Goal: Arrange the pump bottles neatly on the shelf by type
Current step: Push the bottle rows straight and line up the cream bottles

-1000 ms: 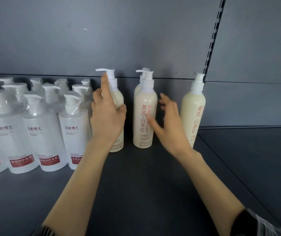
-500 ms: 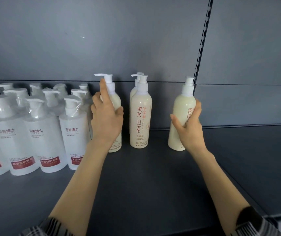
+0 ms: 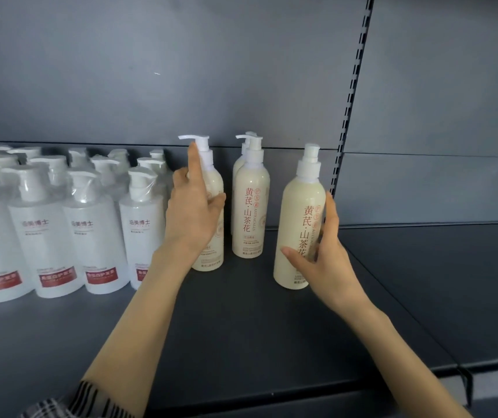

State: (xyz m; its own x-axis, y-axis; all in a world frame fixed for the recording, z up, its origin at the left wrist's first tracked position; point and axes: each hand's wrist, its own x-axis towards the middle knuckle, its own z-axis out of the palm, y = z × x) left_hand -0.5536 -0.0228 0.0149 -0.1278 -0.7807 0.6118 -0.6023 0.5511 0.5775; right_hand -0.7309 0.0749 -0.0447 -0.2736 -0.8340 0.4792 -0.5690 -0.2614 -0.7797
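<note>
My right hand (image 3: pixel 323 260) is wrapped round the right cream bottle (image 3: pixel 299 224), thumb across the front low down, fingers (image 3: pixel 330 212) curled up its far side. That bottle is tall and slim, pale cream, with red characters running down it and a white pump on top. It leans a touch to the right near the slotted upright (image 3: pixel 353 95), and I cannot tell whether its base is touching the shelf (image 3: pixel 241 327). The forearm comes in from the lower right, wrist bent back.

My left hand (image 3: pixel 193 215) grips the left cream bottle (image 3: pixel 213 182), thumb hooked over the front and index finger pointing straight up along the pump neck. That bottle stands upright, nozzle facing left.

Between the two stands the middle cream bottle (image 3: pixel 250 212), label facing me, with another of the same kind (image 3: pixel 238 167) tucked just behind it.

Further left, a packed group of white bottles (image 3: pixel 90 236) sits in rows, pumps sealed in clear wrap, red labels near the base. A plaid sleeve (image 3: pixel 75 402) shows at the bottom edge.
</note>
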